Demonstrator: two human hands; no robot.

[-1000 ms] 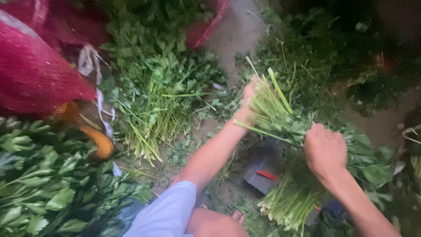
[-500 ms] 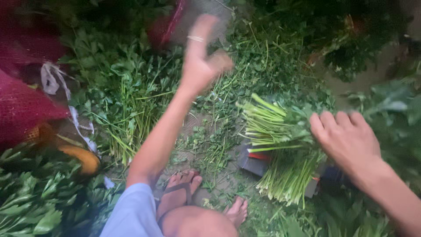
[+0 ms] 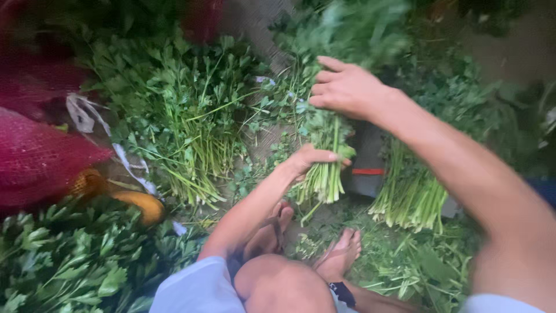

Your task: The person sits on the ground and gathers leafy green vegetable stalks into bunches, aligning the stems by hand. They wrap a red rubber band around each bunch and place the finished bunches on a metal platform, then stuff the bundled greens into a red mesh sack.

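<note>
Herb bundle (image 3: pixel 325 168) hangs upright between the person's two hands, cut stem ends down, just above the ground in front of the bare feet (image 3: pixel 339 255). The left hand (image 3: pixel 310 159) wraps the stems low down, fingers (image 3: pixel 324 156) curled and pinching them. The right hand (image 3: pixel 347 87) lies over the leafy top, fingers (image 3: pixel 327 75) held close together and pressing on the greens. Just right of the bundle a second bunch (image 3: pixel 411 191) lies over a dark box (image 3: pixel 365 174) with a red strip, touching or nearly touching it. To the left, a larger heap of herbs (image 3: pixel 179 116) fans out, with a narrow gap of bare ground (image 3: pixel 260 145) between it and the held bundle. Red mesh sacks (image 3: pixel 40 156) crowd the far left edge, and leafy greens (image 3: pixel 69 261) fill the lower left corner, so open room is small.
</note>
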